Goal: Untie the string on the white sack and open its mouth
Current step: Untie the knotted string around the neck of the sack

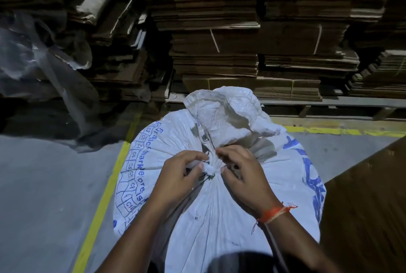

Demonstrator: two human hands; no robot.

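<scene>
A full white woven sack (pixel 219 206) with blue print stands upright on the floor right below me. Its neck is gathered and bound by a white string (pixel 211 168) knotted at the middle, and the loose mouth flap (pixel 222 110) sticks up behind the knot. My left hand (pixel 178 176) pinches the string from the left side of the knot. From the right, my right hand (pixel 239 171) pinches it too, with an orange thread band on that wrist. The fingertips of both hands meet at the knot, which stays tied.
Stacks of flattened brown cardboard (pixel 219 37) fill the back on a pallet. Clear plastic sheeting (pixel 33 59) hangs at the left. Yellow floor lines (pixel 105 187) run beside the sack on grey concrete. A brown cardboard sheet (pixel 369 206) stands close on the right.
</scene>
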